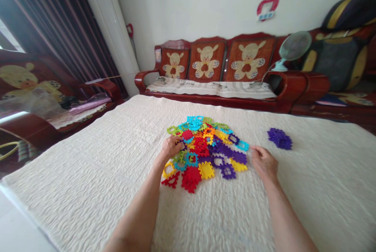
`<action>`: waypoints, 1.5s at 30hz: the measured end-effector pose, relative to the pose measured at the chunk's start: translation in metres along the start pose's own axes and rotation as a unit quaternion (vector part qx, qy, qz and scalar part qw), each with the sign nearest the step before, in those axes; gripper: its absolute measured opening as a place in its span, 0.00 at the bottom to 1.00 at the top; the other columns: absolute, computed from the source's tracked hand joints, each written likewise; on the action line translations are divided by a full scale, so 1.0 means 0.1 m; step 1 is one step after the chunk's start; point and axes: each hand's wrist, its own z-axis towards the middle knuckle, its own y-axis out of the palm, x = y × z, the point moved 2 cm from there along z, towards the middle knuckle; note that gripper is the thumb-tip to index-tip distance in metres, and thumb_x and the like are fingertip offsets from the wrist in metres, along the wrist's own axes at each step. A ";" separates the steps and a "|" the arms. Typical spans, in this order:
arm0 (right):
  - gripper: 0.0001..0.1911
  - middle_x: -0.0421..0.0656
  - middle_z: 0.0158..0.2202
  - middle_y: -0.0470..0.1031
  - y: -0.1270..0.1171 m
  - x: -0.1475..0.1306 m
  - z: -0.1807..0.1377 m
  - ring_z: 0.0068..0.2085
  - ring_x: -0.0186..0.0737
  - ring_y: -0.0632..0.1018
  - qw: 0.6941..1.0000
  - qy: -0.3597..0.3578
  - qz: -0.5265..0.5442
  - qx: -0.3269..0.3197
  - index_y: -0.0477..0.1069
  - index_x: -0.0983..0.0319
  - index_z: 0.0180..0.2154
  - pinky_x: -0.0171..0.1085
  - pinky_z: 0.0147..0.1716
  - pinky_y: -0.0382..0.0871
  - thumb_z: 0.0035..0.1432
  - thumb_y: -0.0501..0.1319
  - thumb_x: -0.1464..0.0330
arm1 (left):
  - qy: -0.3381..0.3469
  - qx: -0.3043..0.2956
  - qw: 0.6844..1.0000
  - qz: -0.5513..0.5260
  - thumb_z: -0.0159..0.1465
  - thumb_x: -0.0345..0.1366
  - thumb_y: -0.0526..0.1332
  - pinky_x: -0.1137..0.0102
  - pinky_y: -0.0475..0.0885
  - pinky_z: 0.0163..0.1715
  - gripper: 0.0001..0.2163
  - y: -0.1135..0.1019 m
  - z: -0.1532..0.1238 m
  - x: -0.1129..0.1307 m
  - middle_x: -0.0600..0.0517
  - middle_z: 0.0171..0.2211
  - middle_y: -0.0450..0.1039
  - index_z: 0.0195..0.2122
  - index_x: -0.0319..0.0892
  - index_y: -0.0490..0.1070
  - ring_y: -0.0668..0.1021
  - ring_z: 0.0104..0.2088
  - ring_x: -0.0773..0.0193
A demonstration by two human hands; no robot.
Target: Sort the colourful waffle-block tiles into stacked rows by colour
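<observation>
A heap of plastic interlocking tiles with notched edges lies on the pale quilted cover (pixel 96 165), in red, yellow, blue, green, orange and purple. At the heap's left side, my left hand (pixel 172 148) has its fingers closed on a purple tile (pixel 182 145) with an open middle. My right hand (pixel 266 162) is at the right edge of the heap, fingers curled and tips pinched together. Its fingertips come up to a light blue tile (pixel 243 145); whether they grip it I cannot tell. To the right, apart from the heap, lies a small pile of purple tiles (pixel 279 138).
Behind the covered surface stands a wooden sofa (pixel 286 91) with bear-patterned cushions (pixel 206 60). A small fan (pixel 294 47) stands by its right armrest. At left are a wooden armchair (pixel 32 130) and a dark curtain (pixel 63 20).
</observation>
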 end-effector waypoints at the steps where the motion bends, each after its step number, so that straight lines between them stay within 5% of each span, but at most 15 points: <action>1: 0.19 0.47 0.33 0.80 0.00 0.00 0.00 0.34 0.45 0.76 1.000 -0.001 0.001 0.000 0.78 0.61 0.34 0.40 0.39 0.68 0.46 0.52 0.61 | 0.014 0.013 1.000 -0.007 0.57 0.33 0.57 0.69 0.71 0.44 0.14 -0.01 0.00 0.00 0.49 0.40 0.78 0.41 0.43 0.78 0.77 0.40 0.61; 9: 0.18 0.46 0.34 0.80 0.02 -0.01 -0.02 0.35 0.44 0.77 0.999 -0.011 0.030 0.009 0.77 0.60 0.33 0.40 0.40 0.69 0.47 0.52 0.62 | 0.063 0.125 0.989 -0.046 0.59 0.37 0.57 0.68 0.69 0.49 0.11 -0.07 0.04 0.24 0.48 0.44 0.77 0.38 0.43 0.78 0.77 0.45 0.60; 17: 0.18 0.47 0.37 0.80 0.01 -0.02 -0.04 0.38 0.44 0.77 0.999 -0.009 0.036 0.004 0.76 0.61 0.34 0.41 0.43 0.69 0.50 0.51 0.62 | 0.053 -0.016 0.997 -0.058 0.58 0.35 0.55 0.74 0.65 0.30 0.11 0.34 0.15 1.14 0.53 0.25 0.75 0.30 0.41 0.78 0.73 0.28 0.66; 23: 0.18 0.46 0.37 0.80 0.01 -0.03 -0.05 0.37 0.43 0.77 0.999 -0.013 0.052 0.006 0.76 0.60 0.34 0.40 0.43 0.70 0.50 0.51 0.62 | 0.102 -0.081 0.989 -0.066 0.58 0.35 0.56 0.73 0.65 0.30 0.11 0.74 0.23 1.63 0.51 0.23 0.74 0.29 0.40 0.78 0.73 0.27 0.65; 29: 0.17 0.47 0.36 0.80 0.01 -0.04 -0.06 0.38 0.44 0.78 0.998 -0.008 0.065 0.014 0.76 0.60 0.33 0.41 0.43 0.70 0.50 0.51 0.62 | 0.043 0.057 0.996 -0.061 0.61 0.32 0.53 0.69 0.68 0.44 0.16 0.75 0.37 1.53 0.43 0.44 0.77 0.47 0.38 0.76 0.77 0.43 0.57; 32: 0.17 0.47 0.37 0.80 0.01 -0.03 -0.07 0.39 0.44 0.78 0.998 -0.011 0.064 0.011 0.76 0.61 0.34 0.41 0.44 0.70 0.51 0.51 0.63 | 0.024 0.060 0.997 -0.053 0.62 0.31 0.51 0.67 0.69 0.46 0.17 0.78 0.40 1.43 0.42 0.45 0.76 0.46 0.39 0.76 0.77 0.44 0.56; 39: 0.17 0.46 0.38 0.80 0.01 -0.01 -0.07 0.38 0.44 0.78 0.999 -0.010 0.052 0.005 0.76 0.60 0.35 0.41 0.44 0.70 0.52 0.51 0.63 | 0.107 0.027 0.994 -0.003 0.61 0.30 0.53 0.65 0.65 0.53 0.13 0.94 0.40 1.29 0.44 0.44 0.76 0.40 0.41 0.77 0.75 0.48 0.58; 45: 0.18 0.47 0.37 0.80 0.00 -0.05 -0.06 0.38 0.45 0.78 0.999 -0.002 0.054 0.003 0.77 0.61 0.35 0.41 0.43 0.70 0.51 0.51 0.62 | 0.116 0.043 0.992 -0.005 0.61 0.27 0.51 0.68 0.67 0.52 0.14 0.80 0.43 1.27 0.45 0.41 0.77 0.37 0.40 0.76 0.76 0.45 0.60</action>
